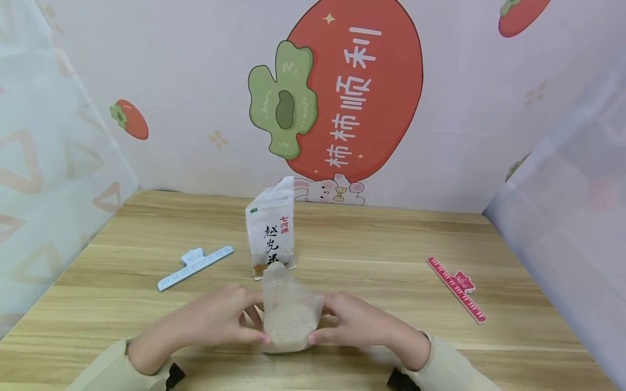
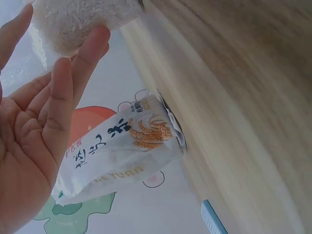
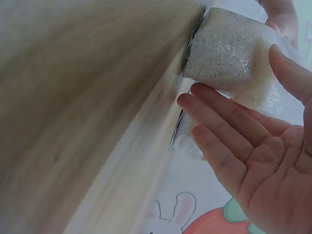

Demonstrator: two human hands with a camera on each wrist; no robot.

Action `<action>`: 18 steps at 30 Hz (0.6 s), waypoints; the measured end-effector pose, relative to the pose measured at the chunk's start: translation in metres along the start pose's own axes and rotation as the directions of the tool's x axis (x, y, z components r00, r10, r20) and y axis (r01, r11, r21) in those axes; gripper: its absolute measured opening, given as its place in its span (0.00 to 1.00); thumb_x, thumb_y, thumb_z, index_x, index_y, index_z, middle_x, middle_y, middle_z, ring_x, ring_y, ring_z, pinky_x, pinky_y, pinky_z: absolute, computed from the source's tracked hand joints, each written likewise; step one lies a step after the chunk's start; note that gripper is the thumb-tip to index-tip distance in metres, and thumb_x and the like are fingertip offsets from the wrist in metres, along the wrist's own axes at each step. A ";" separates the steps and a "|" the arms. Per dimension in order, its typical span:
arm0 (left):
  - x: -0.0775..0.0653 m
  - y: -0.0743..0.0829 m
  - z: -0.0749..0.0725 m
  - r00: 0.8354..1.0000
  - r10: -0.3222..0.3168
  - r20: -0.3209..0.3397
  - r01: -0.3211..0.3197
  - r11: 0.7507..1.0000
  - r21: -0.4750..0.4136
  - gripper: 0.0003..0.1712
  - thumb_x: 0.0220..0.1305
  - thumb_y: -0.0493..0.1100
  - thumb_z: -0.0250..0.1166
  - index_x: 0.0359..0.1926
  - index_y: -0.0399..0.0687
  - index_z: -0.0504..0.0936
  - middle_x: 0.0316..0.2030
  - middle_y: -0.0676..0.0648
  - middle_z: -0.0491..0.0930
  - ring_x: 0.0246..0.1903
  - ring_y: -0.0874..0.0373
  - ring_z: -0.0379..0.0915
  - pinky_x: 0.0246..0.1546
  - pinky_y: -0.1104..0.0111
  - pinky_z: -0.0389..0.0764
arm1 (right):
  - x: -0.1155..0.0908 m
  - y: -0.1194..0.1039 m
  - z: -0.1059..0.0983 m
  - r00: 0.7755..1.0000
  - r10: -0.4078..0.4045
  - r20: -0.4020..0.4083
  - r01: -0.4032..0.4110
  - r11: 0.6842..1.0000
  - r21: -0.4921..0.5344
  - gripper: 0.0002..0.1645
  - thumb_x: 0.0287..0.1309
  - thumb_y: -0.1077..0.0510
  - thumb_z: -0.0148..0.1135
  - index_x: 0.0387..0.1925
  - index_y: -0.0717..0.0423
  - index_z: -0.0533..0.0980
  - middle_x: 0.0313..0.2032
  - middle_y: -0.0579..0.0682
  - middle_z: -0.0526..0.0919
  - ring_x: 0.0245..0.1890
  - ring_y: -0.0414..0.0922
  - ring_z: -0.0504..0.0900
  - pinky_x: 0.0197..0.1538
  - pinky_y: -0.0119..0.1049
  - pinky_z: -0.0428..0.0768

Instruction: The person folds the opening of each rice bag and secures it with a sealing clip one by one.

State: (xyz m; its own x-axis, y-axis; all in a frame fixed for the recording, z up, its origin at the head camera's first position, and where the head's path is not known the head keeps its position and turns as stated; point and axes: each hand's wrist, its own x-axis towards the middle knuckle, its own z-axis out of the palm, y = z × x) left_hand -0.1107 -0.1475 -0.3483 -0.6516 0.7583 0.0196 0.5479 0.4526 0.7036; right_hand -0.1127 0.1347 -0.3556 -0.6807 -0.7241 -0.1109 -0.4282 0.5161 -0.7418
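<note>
A clear plastic bag of rice (image 1: 289, 320) stands upright on the table, its upper part loose and peaked. My left hand (image 1: 220, 320) holds its left side, thumb at the lower front corner and index finger farther back. On the opposite side, my right hand (image 1: 357, 323) holds it with the thumb in front and fingers behind. The left wrist view shows the left fingers (image 2: 90, 48) along the rice-filled part. In the right wrist view the right fingers (image 3: 234, 117) lie beside the bag. Behind it stands a white printed rice package (image 1: 271, 228), its lower edge partly hidden.
A light blue ruler-shaped clip (image 1: 195, 267) lies on the wooden table (image 1: 371, 244) at left. At right lies a pink ruler-shaped clip (image 1: 457, 290). A printed cloth backdrop (image 1: 195, 65) rises behind the table, with cloth sides at left and right.
</note>
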 end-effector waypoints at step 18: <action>0.040 0.010 0.007 0.997 -0.037 0.061 0.038 0.999 -0.031 0.13 0.58 0.50 0.73 0.39 0.56 0.79 0.37 0.59 0.86 0.35 0.74 0.82 0.38 0.78 0.81 | -0.023 0.025 -0.020 1.000 0.010 -0.018 -0.009 1.000 0.020 0.23 0.59 0.43 0.69 0.51 0.48 0.78 0.46 0.37 0.83 0.55 0.35 0.80 0.63 0.38 0.77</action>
State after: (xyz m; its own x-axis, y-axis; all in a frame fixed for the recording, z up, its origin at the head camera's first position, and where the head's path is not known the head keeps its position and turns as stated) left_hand -0.1272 -0.1093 -0.3457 -0.6379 0.7686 -0.0496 0.5061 0.4669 0.7252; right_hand -0.1193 0.1733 -0.3584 -0.6957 -0.7104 -0.1058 -0.4099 0.5137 -0.7537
